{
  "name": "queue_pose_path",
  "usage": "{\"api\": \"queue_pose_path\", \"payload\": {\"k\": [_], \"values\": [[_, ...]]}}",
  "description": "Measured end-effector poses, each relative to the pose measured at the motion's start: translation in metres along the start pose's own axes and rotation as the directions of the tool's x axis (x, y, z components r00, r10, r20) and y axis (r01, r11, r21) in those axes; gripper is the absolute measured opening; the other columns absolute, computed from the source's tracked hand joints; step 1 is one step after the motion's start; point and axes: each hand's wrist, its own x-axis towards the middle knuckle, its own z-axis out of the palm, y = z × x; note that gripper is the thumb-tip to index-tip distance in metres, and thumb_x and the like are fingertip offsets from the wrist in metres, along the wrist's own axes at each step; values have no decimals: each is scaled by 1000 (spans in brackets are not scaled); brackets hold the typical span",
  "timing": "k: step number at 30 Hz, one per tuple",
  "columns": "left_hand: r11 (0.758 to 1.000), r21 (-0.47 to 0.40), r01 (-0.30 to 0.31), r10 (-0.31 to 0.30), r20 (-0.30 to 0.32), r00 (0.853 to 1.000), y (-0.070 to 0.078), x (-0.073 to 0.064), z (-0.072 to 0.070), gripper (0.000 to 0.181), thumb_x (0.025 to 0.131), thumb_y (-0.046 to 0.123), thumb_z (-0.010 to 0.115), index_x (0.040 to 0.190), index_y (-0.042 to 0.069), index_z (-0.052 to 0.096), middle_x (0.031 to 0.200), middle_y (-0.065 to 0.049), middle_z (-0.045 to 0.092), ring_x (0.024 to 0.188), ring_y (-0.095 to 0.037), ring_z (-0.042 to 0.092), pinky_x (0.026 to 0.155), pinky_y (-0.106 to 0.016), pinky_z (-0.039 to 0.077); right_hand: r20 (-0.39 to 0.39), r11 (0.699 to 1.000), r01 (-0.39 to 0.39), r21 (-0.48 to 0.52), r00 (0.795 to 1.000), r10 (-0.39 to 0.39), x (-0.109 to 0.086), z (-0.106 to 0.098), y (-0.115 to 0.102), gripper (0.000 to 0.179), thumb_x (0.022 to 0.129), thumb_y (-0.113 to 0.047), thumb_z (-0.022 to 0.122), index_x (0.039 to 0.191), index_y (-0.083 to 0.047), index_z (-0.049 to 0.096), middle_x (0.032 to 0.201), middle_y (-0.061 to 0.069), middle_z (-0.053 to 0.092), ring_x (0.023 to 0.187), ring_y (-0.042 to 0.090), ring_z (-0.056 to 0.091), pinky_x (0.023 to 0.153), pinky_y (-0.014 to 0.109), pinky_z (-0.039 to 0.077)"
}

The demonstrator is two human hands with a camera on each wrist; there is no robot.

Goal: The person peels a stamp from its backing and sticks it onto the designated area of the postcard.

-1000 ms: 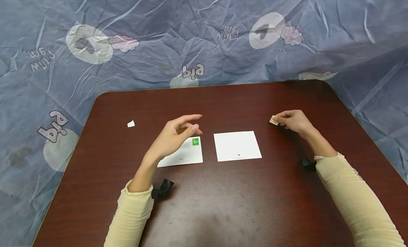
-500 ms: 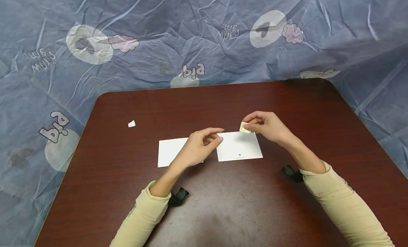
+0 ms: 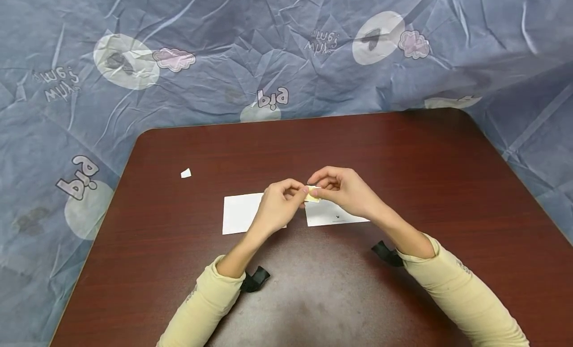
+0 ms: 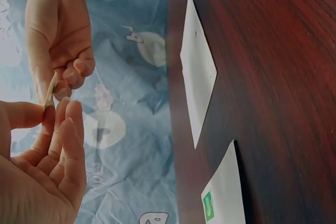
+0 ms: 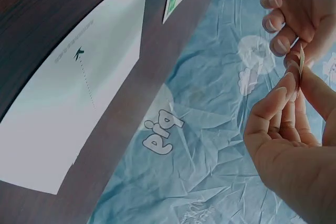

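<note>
Both hands meet above the two white cards, holding one small square yellow stamp between them. In the head view the yellow stamp [image 3: 312, 194] is pinched at its left edge by my left hand [image 3: 279, 206] and at its right edge by my right hand [image 3: 346, 190]. Seen edge-on in the left wrist view, the yellow stamp [image 4: 51, 90] looks thin. The right white card [image 3: 333, 215] lies partly under my right hand and bears a small dark print. My left hand covers part of the left white card [image 3: 239, 213], whose green stamp [image 4: 208, 206] shows in the wrist views.
A small scrap of white paper [image 3: 185, 173] lies at the left on the brown table [image 3: 304, 287]. Behind the far table edge hangs a crumpled blue printed sheet [image 3: 286, 53]. Dark wrist mounts [image 3: 256, 280] sit below both forearms.
My right hand has carried the yellow stamp leftward from the right side of the table. My left hand has moved right, and its fingers now pinch the stamp too.
</note>
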Motion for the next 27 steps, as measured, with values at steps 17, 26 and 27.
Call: {"api": "queue_pose_path", "payload": {"k": [17, 26, 27], "values": [[990, -141, 26, -39, -89, 995, 2, 3, -22, 21, 96, 21, 59, 94, 3, 68, 82, -9, 69, 74, -17, 66, 59, -33, 52, -296, 816, 373, -441, 798, -525, -3, 33, -6, 15, 78, 0, 77, 91, -6, 74, 89, 2, 70, 82, 20, 62, 72, 34, 50], [991, -134, -21, 23, 14, 1000, 10, 0, -30, 25, 98, 22, 55, 106, 3, 70, 89, -12, 70, 81, -17, 67, 70, -36, 53, -283, 996, 93, -13, 955, -93, -4, 19, -17, 14, 89, -10, 69, 100, -3, 73, 87, 5, 71, 74, 13, 65, 66, 24, 49], [990, -135, -26, 31, 32, 999, 11, -1, -31, 24, 98, 20, 56, 104, 1, 70, 89, -13, 70, 80, -17, 68, 70, -36, 53, -275, 998, 66, 20, 960, -58, -4, 18, -17, 15, 90, -11, 68, 101, -2, 72, 89, 7, 71, 76, 13, 66, 69, 24, 50]]}}
